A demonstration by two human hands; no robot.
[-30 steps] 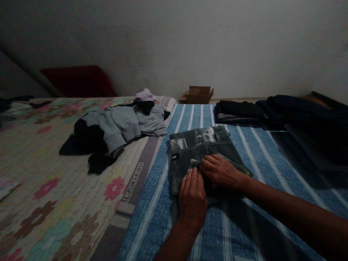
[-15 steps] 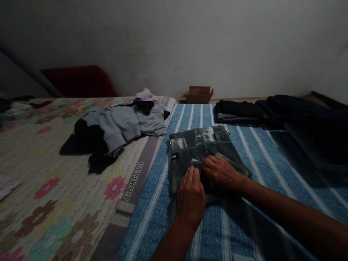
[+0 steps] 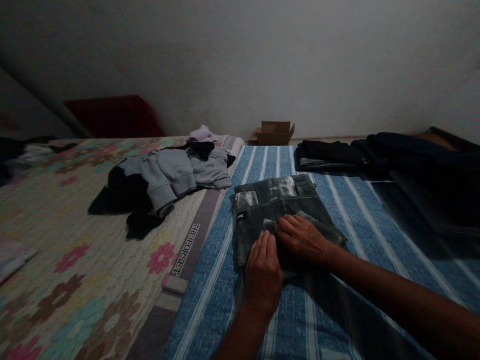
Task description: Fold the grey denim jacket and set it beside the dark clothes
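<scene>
A folded dark denim garment [image 3: 268, 200] lies just right of centre, on a striped blue sheet [image 3: 213, 285]. The left hand [image 3: 265, 270], lower centre, rests fingers pressed together on it; the right hand [image 3: 303, 239], further right, curls its fingers there. Thumbs are hidden, so I cannot tell whether either pinches. Grey clothes [image 3: 170, 172] lie centre-left.
</scene>
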